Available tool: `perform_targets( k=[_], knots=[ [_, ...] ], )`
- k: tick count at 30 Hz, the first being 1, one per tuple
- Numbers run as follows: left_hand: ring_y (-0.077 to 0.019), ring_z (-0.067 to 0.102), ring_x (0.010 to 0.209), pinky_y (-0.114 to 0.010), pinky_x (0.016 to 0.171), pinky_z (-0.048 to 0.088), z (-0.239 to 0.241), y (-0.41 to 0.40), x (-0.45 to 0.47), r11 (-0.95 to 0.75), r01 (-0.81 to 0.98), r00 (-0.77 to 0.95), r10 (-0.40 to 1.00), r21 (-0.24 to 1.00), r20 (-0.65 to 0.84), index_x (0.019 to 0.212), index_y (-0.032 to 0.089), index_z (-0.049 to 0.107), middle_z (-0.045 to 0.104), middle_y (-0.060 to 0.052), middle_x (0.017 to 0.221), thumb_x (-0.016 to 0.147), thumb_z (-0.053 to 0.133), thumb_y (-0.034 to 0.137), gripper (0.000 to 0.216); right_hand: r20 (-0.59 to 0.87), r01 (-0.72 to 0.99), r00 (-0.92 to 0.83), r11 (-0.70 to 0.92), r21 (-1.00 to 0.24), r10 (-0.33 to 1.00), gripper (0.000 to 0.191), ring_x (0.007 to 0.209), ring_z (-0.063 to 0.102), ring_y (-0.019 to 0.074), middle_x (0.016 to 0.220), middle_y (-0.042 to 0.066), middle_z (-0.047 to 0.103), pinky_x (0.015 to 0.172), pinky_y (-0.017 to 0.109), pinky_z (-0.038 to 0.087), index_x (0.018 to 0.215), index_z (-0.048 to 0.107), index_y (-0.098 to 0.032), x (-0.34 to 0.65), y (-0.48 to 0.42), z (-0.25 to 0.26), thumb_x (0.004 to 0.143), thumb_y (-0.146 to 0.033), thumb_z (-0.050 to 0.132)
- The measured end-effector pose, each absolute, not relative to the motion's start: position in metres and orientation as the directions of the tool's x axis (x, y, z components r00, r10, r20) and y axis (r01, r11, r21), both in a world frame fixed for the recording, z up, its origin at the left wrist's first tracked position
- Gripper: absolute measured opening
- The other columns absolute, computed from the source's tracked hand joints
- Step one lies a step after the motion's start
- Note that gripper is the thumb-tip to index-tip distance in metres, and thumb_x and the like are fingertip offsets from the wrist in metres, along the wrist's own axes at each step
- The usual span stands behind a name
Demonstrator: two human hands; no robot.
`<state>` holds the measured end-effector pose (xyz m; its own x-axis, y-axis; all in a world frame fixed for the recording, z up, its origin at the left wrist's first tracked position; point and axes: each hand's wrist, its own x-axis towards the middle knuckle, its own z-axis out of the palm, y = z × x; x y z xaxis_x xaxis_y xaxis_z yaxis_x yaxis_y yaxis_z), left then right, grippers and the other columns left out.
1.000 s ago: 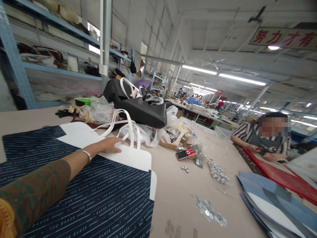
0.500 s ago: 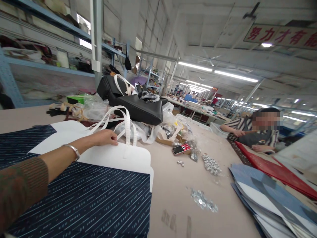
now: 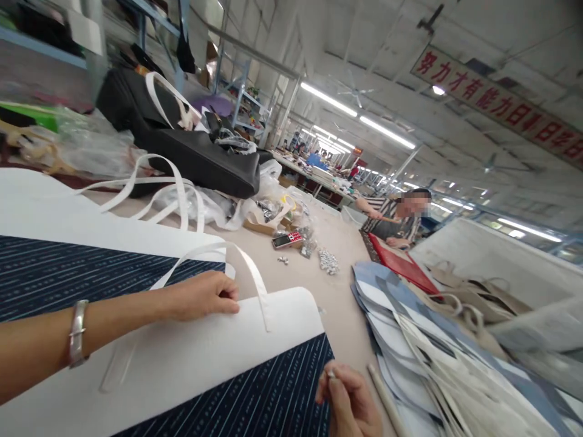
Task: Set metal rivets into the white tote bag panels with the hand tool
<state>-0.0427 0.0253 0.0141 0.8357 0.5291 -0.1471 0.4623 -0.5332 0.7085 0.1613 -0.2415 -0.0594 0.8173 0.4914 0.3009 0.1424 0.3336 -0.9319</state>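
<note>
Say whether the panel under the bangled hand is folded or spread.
Spread: beneath the left hand, the panel shows its white band and navy striped part, no fold visible.

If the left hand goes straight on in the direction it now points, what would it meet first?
Probably the white strap rising from the white panel, just ahead of the left hand; depth is unclear, so it might pass beside it.

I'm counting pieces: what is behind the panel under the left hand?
Behind the near panel, under the left hand, another navy-and-white panel with white straps shows. Its near part and whatever lies there are covered.
</note>
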Motion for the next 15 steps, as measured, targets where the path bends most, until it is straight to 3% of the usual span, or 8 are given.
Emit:
perform_targets(
  k=[2,4,7,11,15],
  knots=[
    [-0.0186,0.052,0.065,-0.030,0.059,0.033,0.002,0.004,-0.028,-0.524,0.453,0.850,0.497,0.721,-0.173,0.063,0.023,0.057,0.057,0.002,0.064,0.074,0.056,0.047,0.026,0.258,0.166,0.781,0.208,-0.964,0.568,0.028,0.054,0.062,0.0113,0.072,-0.001,0.071,0.053,0.023,0.051,0.090,0.076,-0.022,0.152,-0.254,-0.051,0.085,-0.048,0.086],
    [-0.0194,0.054,0.067,-0.030,0.060,0.033,-0.009,-0.014,-0.015,-0.518,0.454,0.859,0.469,0.725,-0.203,0.064,0.023,0.057,0.060,0.001,0.065,0.074,0.055,0.045,0.025,0.132,0.134,0.728,0.049,-0.990,0.673,0.026,0.055,0.063,0.0134,0.062,-0.002,0.066,0.055,0.024,0.052,0.089,0.077,-0.020,0.140,-0.261,-0.047,0.087,-0.046,0.082],
    [-0.0196,0.056,0.070,-0.030,0.062,0.034,-0.022,-0.030,0.002,-0.516,0.468,0.866,0.431,0.717,-0.254,0.070,0.022,0.062,0.064,0.000,0.070,0.076,0.056,0.043,0.023,-0.080,0.051,0.598,-0.138,-0.989,0.797,0.026,0.059,0.065,0.0148,0.064,0.000,0.069,0.058,0.024,0.053,0.087,0.076,-0.018,0.120,-0.262,-0.051,0.085,-0.044,0.080],
    [-0.0185,0.059,0.074,-0.027,0.064,0.038,-0.026,-0.027,0.011,-0.520,0.505,0.862,0.344,0.689,-0.372,0.079,0.020,0.068,0.069,0.000,0.076,0.076,0.061,0.041,0.022,-0.235,0.005,0.489,-0.271,-0.962,0.840,0.023,0.057,0.063,0.0135,0.066,0.001,0.071,0.056,0.023,0.052,0.085,0.077,-0.018,0.102,-0.260,-0.063,0.082,-0.041,0.077],
    [-0.0166,0.053,0.064,-0.028,0.059,0.033,-0.016,-0.009,0.004,-0.541,0.563,0.818,0.255,0.625,-0.515,0.066,0.020,0.066,0.062,0.004,0.062,0.068,0.075,0.040,0.022,-0.267,0.083,0.441,-0.335,-0.938,0.857,0.021,0.058,0.064,0.0147,0.067,0.001,0.072,0.056,0.024,0.051,0.090,0.081,-0.019,0.100,-0.262,-0.068,0.086,-0.039,0.073]
  ],
)
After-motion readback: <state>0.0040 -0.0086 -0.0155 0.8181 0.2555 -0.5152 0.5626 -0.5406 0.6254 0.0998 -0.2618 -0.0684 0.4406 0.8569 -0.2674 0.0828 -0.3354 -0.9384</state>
